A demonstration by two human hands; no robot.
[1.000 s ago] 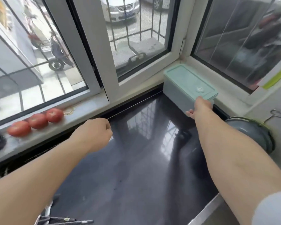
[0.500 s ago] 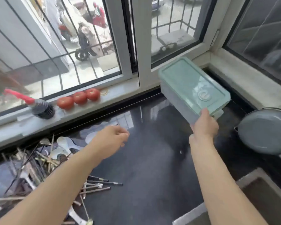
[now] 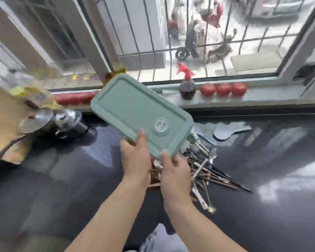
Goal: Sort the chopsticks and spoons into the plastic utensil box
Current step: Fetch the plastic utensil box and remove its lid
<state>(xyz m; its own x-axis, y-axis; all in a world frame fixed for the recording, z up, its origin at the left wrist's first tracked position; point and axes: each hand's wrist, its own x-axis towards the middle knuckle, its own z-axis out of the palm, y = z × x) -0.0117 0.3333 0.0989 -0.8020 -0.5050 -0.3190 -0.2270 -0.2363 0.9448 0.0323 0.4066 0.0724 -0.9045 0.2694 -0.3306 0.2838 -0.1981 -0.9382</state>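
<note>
Dark glossy surface (image 3: 62,188) under a barred window. Held above it by both hands: green plastic utensil box (image 3: 135,110), lid on, tilted. Left hand (image 3: 135,159) gripping the near edge, thumb on the lid; right hand (image 3: 175,171) pinching the near corner. Beneath and to the right, a jumbled heap of chopsticks (image 3: 218,177) and spoons (image 3: 227,132) (much of it blurred). On the sill (image 3: 271,98), three tomatoes (image 3: 223,89) beside a spray bottle (image 3: 187,84). Far left, steel pots (image 3: 49,122).
</note>
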